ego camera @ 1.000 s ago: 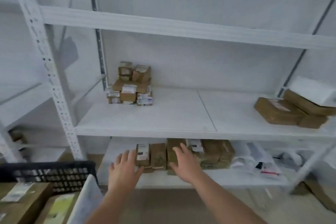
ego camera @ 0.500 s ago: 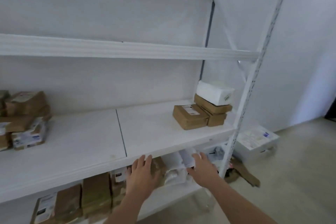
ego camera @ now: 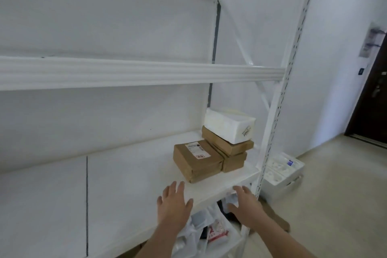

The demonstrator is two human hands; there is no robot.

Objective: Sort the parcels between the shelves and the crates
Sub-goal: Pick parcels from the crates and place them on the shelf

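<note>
1. Four parcels sat on the middle shelf (ego camera: 129, 176), all beyond the hands: one brown parcel with a label (ego camera: 196, 160) just past the fingertips, and behind it to the right a stack of two brown parcels (ego camera: 230, 151) topped by one white box (ego camera: 229, 125).
2. Several white plastic mailers (ego camera: 201, 228) lay on the lower shelf (ego camera: 236, 236) beneath the hands; their number could not be told.
3. One white foam box (ego camera: 282, 172) stood on the floor to the right of the right hand, outside the rack upright (ego camera: 278, 111).
4. Two hands were in view, both reaching forward palm-down with bare forearms.
5. The left hand (ego camera: 173, 203) hovered over the shelf's front edge, fingers straight and spread, grasping nothing.
6. The right hand (ego camera: 246, 205) was level with it, just off the shelf's front edge, fingers loosely extended, also released and empty.
7. Neither hand touched a parcel.
</note>
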